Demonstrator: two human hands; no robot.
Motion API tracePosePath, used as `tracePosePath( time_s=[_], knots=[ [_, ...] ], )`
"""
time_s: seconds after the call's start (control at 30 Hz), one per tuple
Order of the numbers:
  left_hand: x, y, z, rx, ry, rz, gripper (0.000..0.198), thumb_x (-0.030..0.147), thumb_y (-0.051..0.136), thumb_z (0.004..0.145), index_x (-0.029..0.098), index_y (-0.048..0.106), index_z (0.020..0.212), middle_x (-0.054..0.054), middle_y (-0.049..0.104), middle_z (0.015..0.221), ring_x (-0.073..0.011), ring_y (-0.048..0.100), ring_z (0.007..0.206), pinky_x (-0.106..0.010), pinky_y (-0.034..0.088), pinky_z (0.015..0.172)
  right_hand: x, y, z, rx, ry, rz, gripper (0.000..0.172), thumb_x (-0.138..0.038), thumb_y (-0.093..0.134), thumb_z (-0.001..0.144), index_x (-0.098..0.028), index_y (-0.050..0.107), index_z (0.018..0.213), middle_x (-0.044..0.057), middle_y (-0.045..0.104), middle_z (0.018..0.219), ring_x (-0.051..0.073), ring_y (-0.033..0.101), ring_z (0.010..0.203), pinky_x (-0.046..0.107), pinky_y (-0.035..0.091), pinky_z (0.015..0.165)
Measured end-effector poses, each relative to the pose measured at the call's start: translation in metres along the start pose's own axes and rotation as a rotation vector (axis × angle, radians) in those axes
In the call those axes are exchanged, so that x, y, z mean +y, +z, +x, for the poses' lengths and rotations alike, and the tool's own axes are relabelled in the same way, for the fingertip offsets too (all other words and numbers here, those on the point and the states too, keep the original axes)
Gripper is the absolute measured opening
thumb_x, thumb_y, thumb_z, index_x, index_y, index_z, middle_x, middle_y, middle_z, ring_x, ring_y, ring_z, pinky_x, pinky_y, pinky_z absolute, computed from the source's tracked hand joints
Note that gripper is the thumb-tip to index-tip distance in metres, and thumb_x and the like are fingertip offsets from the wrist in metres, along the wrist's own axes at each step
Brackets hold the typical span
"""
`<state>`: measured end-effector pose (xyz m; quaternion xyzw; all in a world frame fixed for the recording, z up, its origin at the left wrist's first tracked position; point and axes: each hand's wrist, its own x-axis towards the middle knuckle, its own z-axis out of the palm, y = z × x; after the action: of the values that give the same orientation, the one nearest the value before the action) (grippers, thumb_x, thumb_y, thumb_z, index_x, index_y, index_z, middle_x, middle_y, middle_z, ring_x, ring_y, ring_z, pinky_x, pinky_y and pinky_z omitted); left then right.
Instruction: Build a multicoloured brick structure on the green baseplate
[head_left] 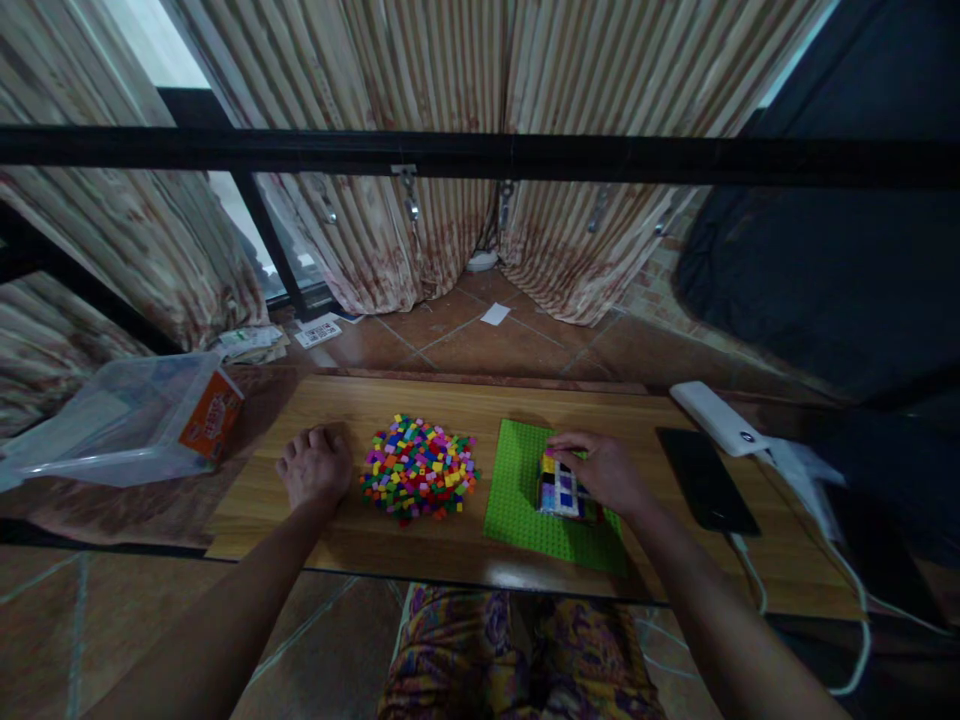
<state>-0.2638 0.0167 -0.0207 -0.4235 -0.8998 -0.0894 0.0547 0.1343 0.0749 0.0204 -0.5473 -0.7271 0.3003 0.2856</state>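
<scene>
A pile of small coloured bricks [418, 468] lies in the middle of the wooden board [450, 400]. To its right is a green baseplate [517, 500] with a small multicoloured brick structure [559, 490] on it. My right hand [604, 470] rests on that structure, fingers curled over its top and pressing on it. My left hand [315, 466] lies on the board left of the pile, fingers curled in a loose fist, holding nothing that shows.
A clear plastic bag with an orange box [135, 420] lies at the left. A black phone [705, 478] and a white power bank [716, 415] with cables lie at the right. A black bar crosses the view above; curtains hang behind.
</scene>
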Motion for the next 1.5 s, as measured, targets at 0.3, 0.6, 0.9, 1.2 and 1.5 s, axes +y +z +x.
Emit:
tracePosePath(
  time_s=[0.3,0.6,0.9,1.2,1.5],
  knots=[
    [0.001,-0.001,-0.002,0.031,0.003,0.008,0.046,0.037,0.033,0.091,0.012,0.056,0.123,-0.018,0.057,0.126,-0.0337,0.048,0.116,-0.048,0.037,0.096,0.000,-0.003,-0.001,-0.027,0.025,0.008,0.014,-0.030,0.062,0.079,-0.024,0.074,0.082,0.002,0.076,0.088,0.019,0.071,0.084,0.031,0.053,0.082],
    [0.000,0.002,-0.002,0.042,0.003,-0.011,0.046,0.037,0.034,0.091,0.013,0.056,0.124,-0.018,0.057,0.125,-0.0331,0.048,0.117,-0.048,0.037,0.097,-0.012,-0.017,0.015,-0.251,-0.006,-0.143,0.015,-0.022,0.060,0.078,-0.021,0.074,0.081,0.002,0.076,0.084,0.017,0.070,0.075,0.027,0.051,0.072],
    [-0.002,0.007,-0.002,0.054,0.011,-0.003,0.045,0.038,0.032,0.091,0.012,0.057,0.119,-0.017,0.057,0.126,-0.0335,0.048,0.116,-0.047,0.038,0.096,-0.012,-0.018,0.026,-0.352,-0.082,-0.231,0.018,-0.017,0.058,0.074,-0.020,0.075,0.077,0.004,0.076,0.080,0.017,0.070,0.071,0.026,0.050,0.066],
    [0.000,0.003,-0.005,0.062,0.016,-0.053,0.044,0.035,0.031,0.092,0.013,0.058,0.119,-0.017,0.058,0.126,-0.0331,0.048,0.117,-0.047,0.036,0.096,-0.006,-0.015,0.018,-0.281,-0.073,-0.218,0.021,-0.027,0.055,0.078,-0.021,0.075,0.080,0.006,0.076,0.089,0.022,0.071,0.083,0.034,0.053,0.079],
    [0.000,0.004,-0.007,0.053,0.014,-0.105,0.042,0.033,0.033,0.092,0.015,0.057,0.119,-0.015,0.058,0.124,-0.0313,0.048,0.114,-0.046,0.035,0.095,-0.019,0.004,0.006,-0.130,-0.195,-0.328,0.026,-0.037,0.051,0.085,-0.024,0.073,0.084,0.006,0.074,0.093,0.024,0.068,0.088,0.037,0.051,0.084]
  ],
)
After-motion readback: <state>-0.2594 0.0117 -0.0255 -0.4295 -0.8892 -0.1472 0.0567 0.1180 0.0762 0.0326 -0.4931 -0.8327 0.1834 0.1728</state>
